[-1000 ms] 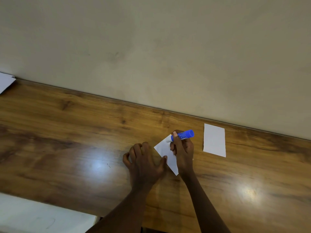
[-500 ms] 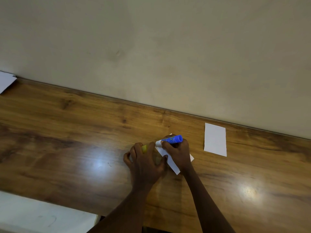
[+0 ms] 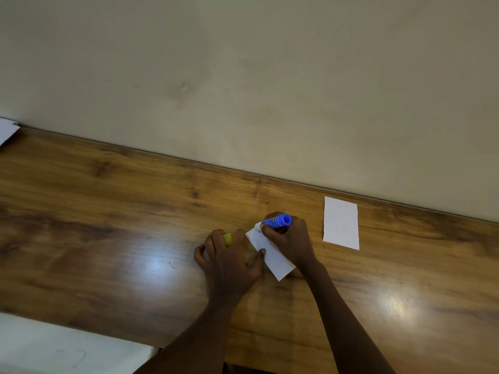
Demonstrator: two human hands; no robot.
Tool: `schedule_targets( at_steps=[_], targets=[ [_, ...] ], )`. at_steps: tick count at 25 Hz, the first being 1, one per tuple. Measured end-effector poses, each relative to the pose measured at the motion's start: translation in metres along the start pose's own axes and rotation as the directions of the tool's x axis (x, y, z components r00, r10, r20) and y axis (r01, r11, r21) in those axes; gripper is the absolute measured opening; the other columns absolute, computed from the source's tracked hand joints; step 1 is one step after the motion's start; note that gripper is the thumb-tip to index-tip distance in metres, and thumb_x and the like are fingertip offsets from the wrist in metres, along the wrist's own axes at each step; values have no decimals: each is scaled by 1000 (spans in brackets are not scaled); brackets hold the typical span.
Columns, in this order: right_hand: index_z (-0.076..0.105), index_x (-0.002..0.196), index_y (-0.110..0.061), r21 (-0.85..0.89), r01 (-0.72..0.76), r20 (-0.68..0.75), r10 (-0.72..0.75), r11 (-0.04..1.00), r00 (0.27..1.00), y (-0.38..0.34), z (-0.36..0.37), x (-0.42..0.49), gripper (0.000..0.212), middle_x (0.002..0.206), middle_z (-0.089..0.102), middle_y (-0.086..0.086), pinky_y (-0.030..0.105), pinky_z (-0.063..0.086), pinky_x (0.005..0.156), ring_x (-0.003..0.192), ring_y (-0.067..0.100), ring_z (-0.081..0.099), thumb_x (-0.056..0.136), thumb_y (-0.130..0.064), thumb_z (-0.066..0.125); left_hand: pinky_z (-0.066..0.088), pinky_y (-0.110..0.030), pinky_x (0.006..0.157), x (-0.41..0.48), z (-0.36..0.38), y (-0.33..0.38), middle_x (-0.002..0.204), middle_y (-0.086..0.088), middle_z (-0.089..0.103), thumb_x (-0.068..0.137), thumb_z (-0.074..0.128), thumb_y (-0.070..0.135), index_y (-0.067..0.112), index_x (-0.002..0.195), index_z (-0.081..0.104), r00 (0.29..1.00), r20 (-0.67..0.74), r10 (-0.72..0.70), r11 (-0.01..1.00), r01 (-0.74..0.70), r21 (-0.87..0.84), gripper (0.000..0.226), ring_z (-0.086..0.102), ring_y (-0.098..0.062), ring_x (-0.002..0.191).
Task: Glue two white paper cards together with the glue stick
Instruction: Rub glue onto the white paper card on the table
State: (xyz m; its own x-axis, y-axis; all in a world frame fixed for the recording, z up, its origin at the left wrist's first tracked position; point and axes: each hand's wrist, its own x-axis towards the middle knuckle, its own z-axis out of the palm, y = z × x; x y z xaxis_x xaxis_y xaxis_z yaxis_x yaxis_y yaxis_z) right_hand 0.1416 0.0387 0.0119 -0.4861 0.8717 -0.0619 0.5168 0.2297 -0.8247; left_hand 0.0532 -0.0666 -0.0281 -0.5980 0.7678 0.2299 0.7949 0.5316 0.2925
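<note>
A white paper card (image 3: 272, 256) lies tilted on the wooden table (image 3: 108, 211), partly under both hands. My right hand (image 3: 290, 242) grips a blue glue stick (image 3: 277, 221), its tip pressed on the card's upper left corner. My left hand (image 3: 229, 256) rests on the table with the thumb on the card's left edge, and a yellow cap (image 3: 228, 238) shows between its fingers. A second white card (image 3: 341, 223) lies flat to the right, apart from both hands.
A beige wall (image 3: 243, 76) runs along the table's far edge. A white sheet corner (image 3: 6, 129) lies at the far left. A white surface (image 3: 67, 349) shows below the table's near edge at the bottom left.
The glue stick has swept left across the card toward its upper left corner. The yellow cap has come into view in my left hand. The right card has not moved.
</note>
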Motion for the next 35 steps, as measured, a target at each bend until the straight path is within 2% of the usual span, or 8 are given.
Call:
schedule_targets(
  at_steps=[9,12,15,19,23,26,31,35],
  targets=[
    [60,103,-1,15,-93,-148,94,996,985,7,-13,2,24,94,67,16,10,37,62,67,11,51,81,-10,61,41,-48,81,1,-1,1,98,-12,57,66,41,62,24,98,52,1000,7,-11,1000,11,-16,51,53,-29,92],
    [54,116,-3,102,-78,-323,108,992,940,7,-13,-11,35,98,64,7,18,44,74,77,17,55,83,-10,59,41,-49,80,1,-1,1,98,-11,58,66,42,62,24,97,54,1000,12,-18,1000,18,-9,51,53,-29,92],
    [54,116,-6,-96,-269,-448,199,958,871,12,-7,-42,39,101,67,19,49,42,92,91,31,60,78,-10,64,42,-50,80,0,-1,2,98,-12,57,66,46,61,24,97,54,1000,20,-18,1000,18,-7,49,52,-29,93],
    [49,121,-14,-311,-424,-363,306,850,880,8,13,-74,47,122,57,16,52,24,101,120,34,43,79,-29,64,41,-50,81,1,0,3,99,-14,58,61,56,58,24,98,55,999,47,-24,1000,24,-10,49,55,-32,94],
    [44,119,-11,190,-363,-331,408,912,851,-7,10,-68,55,115,54,12,46,39,97,110,31,49,73,-21,71,40,-51,83,1,1,2,102,-15,57,62,55,58,24,100,53,997,70,-33,999,34,-13,51,53,-32,96],
    [36,117,-19,570,-204,-421,496,796,760,-15,12,-72,68,115,44,6,36,51,82,101,21,50,64,-4,76,41,-51,82,2,1,1,101,-14,58,63,53,60,24,99,54,998,64,-23,1000,22,4,51,55,-33,94],
    [34,123,-10,600,-262,-543,625,756,561,-20,40,-76,74,119,48,15,49,50,90,108,33,52,62,5,75,40,-52,82,2,2,1,101,-14,59,64,50,60,21,99,54,996,79,-32,999,34,-21,53,55,-32,94],
    [35,124,-10,598,-253,-533,613,761,584,-19,31,-64,69,124,49,17,46,51,88,105,25,52,67,7,70,41,-51,82,3,0,2,100,-14,60,69,41,65,20,99,55,996,74,-45,997,49,-52,55,56,-32,93]
  ],
)
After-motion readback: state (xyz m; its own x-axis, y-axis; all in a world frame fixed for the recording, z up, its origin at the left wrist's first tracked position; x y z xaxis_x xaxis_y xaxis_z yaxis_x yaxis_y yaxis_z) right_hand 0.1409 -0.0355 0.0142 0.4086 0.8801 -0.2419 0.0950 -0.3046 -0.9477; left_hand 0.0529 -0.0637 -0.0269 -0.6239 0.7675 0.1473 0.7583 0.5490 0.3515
